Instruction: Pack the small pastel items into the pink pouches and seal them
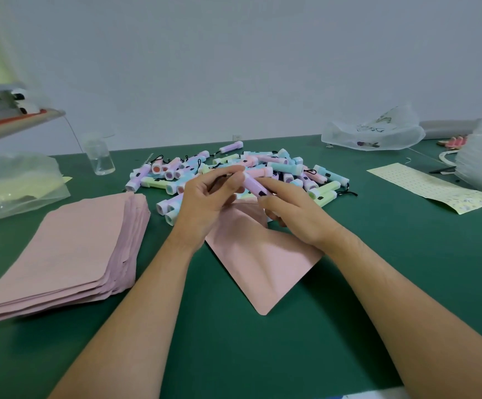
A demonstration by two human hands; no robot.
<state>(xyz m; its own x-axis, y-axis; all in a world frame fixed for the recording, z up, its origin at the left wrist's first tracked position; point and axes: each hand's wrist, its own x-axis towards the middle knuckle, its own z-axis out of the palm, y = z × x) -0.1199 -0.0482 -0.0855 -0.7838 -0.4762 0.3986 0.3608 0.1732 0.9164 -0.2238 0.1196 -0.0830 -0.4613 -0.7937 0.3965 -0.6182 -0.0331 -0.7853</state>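
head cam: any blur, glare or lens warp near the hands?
Head view: light soft and even, only faint shadows on the green table; wide-angle warp stretches the forearms; left hand, right hand and the purple item they hold look slightly soft; mild sheen on the clear bag, no glare on the pink pouch.

I can read no text, label or number here. The dark print on the clear plastic bag (pixel 372 131) and the tiny marks on the yellow sheet (pixel 424 184) are too blurred.
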